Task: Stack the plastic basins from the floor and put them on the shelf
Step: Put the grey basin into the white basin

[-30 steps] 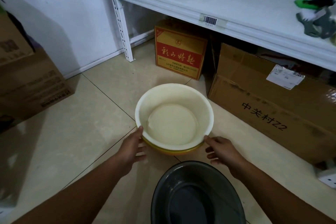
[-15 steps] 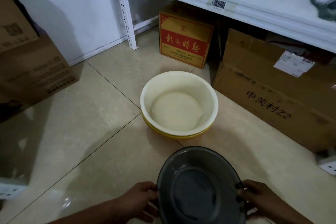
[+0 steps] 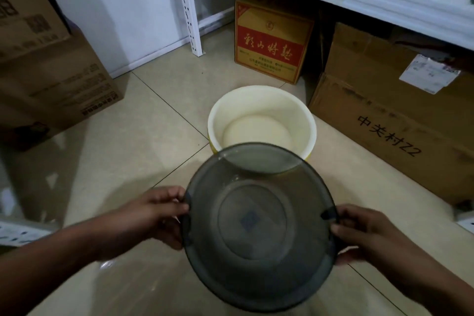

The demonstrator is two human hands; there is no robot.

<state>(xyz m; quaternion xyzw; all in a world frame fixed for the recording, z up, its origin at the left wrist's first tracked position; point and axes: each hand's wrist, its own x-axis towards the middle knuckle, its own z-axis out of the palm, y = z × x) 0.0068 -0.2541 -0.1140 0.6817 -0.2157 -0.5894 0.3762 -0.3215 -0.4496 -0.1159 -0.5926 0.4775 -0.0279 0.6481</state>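
A see-through grey basin (image 3: 259, 228) is held above the floor, tilted toward me. My left hand (image 3: 154, 215) grips its left rim and my right hand (image 3: 359, 233) grips its right rim. Its far edge overlaps the near rim of a cream basin (image 3: 261, 110), which sits nested in a yellow basin (image 3: 212, 147) on the tiled floor. Only a thin yellow strip shows under the cream rim. The white shelf (image 3: 384, 0) runs along the top right.
Under the shelf stand a red and yellow carton (image 3: 269, 41) and a large brown carton (image 3: 389, 115). More brown cartons (image 3: 51, 59) are stacked at the left. A white shelf upright (image 3: 188, 5) stands against the wall.
My hands left the cream and yellow stack, took the grey basin by its rim and lifted it up and forward over the stack's near edge.
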